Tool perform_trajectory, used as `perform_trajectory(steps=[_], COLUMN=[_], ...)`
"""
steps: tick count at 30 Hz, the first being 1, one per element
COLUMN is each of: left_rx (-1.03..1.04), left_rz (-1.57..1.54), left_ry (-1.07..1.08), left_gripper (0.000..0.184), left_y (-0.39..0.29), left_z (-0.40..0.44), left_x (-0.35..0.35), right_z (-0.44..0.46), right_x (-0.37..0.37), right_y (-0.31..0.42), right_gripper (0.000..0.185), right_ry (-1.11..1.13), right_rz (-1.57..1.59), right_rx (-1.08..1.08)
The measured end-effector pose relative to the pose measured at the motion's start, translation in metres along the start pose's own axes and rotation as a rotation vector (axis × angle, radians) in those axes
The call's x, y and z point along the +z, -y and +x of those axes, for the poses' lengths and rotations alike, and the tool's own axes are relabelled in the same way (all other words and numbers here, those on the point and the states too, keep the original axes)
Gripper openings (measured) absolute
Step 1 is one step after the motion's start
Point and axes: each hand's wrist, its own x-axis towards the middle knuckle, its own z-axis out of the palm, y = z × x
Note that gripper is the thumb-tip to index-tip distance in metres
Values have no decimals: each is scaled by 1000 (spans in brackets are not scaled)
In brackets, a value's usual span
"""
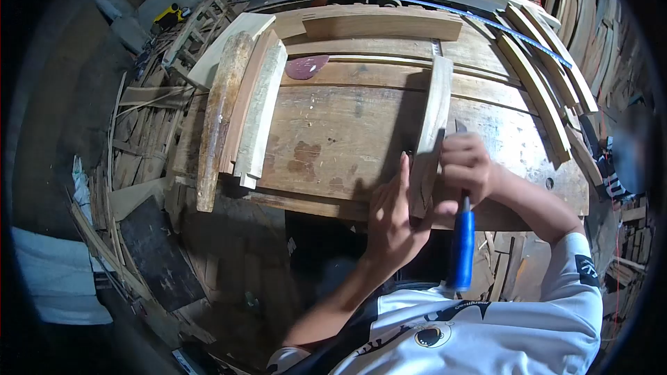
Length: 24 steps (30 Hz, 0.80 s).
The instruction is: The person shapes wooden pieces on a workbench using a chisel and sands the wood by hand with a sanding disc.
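Note:
A curved wooden piece (433, 101) lies lengthwise on the workbench, its near end by my hands. My left hand (396, 219) grips that near end, with the index finger stretched along its left side and the thumb reaching round to the right. My right hand (467, 167) is closed round the metal shank of a blue-handled tool (463, 250), just right of the wood. The handle points toward my body; a grey tip shows beyond the fist. Its working end is mostly hidden by my fingers. A narrow dark strip shows against the wood's right side.
The workbench (333, 139) carries several wooden lengths (260, 114) at left and a board (382, 26) at the back. A dark red sanding disc (306, 67) lies near them. A blue measuring tape (511, 31) crosses the strips at right. Scrap wood (149, 128) is piled beside the bench.

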Motion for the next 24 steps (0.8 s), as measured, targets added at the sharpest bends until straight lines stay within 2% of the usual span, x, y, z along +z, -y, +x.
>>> perform_trajectory(steps=[2,5,6,9,10,12,17,19,21,22,24], left_rx=[47,-49,-2,167,72,71,9,-51,-38,-43,-60], left_rz=[107,14,-31,-9,-112,-79,88,40,0,22,50], left_ry=[-33,-23,-11,-118,-138,-124,-221,-180,-190,-162,-113], left_gripper=[101,91,93,59,45,46,30,33,33,31,28], left_y=[14,9,16,33,28,29,20,21,15,15,17], left_z=[-6,1,-3,-10,-16,-16,-4,-4,-3,-3,-5], left_x=[3,-3,0,15,19,15,16,15,11,10,10], right_z=[12,35,45,52,52,53,49,49,53,52,48], right_x=[10,24,23,38,40,38,22,16,24,30,27], right_y=[8,17,18,13,12,12,-15,-12,0,3,-10], right_gripper=[56,47,46,44,44,43,45,45,44,44,45], right_ry=[59,189,295,279,250,195,259,311,240,208,236], right_rz=[38,151,172,192,198,224,94,85,245,229,201], right_rx=[-67,-133,-120,-65,-69,-68,44,41,-33,-79,-33])
